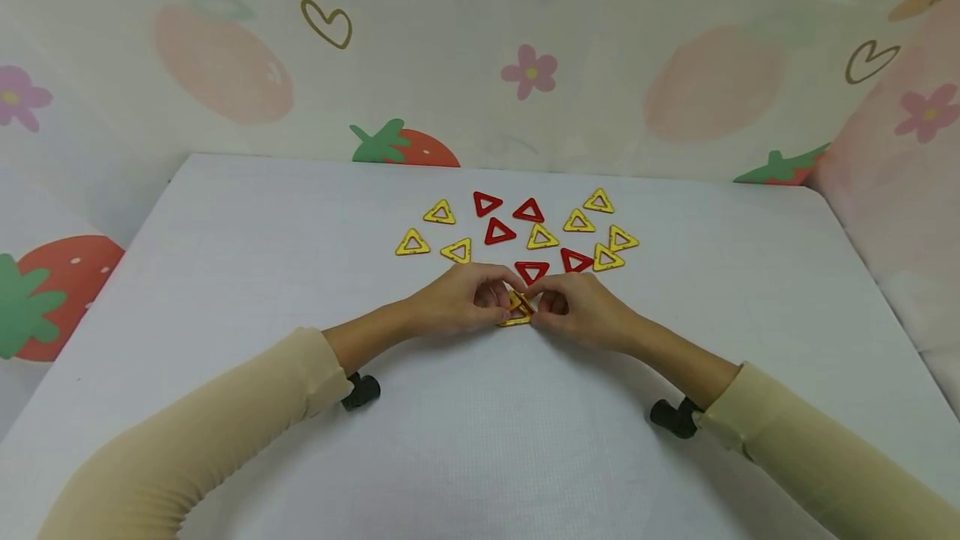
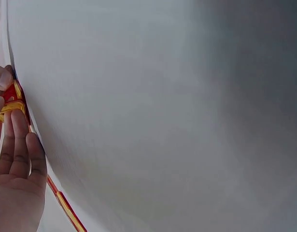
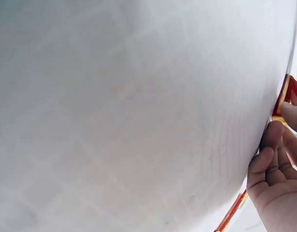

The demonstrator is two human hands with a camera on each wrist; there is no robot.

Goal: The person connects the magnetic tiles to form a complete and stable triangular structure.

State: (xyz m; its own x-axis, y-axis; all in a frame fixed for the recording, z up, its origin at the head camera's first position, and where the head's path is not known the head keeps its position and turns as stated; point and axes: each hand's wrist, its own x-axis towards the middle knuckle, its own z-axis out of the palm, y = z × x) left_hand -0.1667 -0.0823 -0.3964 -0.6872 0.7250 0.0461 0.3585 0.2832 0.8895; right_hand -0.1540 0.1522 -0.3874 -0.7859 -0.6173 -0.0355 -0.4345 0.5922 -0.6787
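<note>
In the head view my left hand and right hand meet over a small group of yellow triangular tiles. Some of these tiles stand tilted against each other above the white table. The left thumb and forefinger pinch the group from the left, while the right thumb and forefinger pinch it from the right. Fingers partly cover the tiles. The left wrist view has red and yellow tile edges at the left fingertips. A red-edged tile shows beside the right thumb in the right wrist view.
Beyond the hands lie loose flat triangular tiles, several yellow and several red. One red tile lies just behind the fingertips. A printed cloth backdrop rises at the table's far edge. Black wrist cameras hang under the sleeves.
</note>
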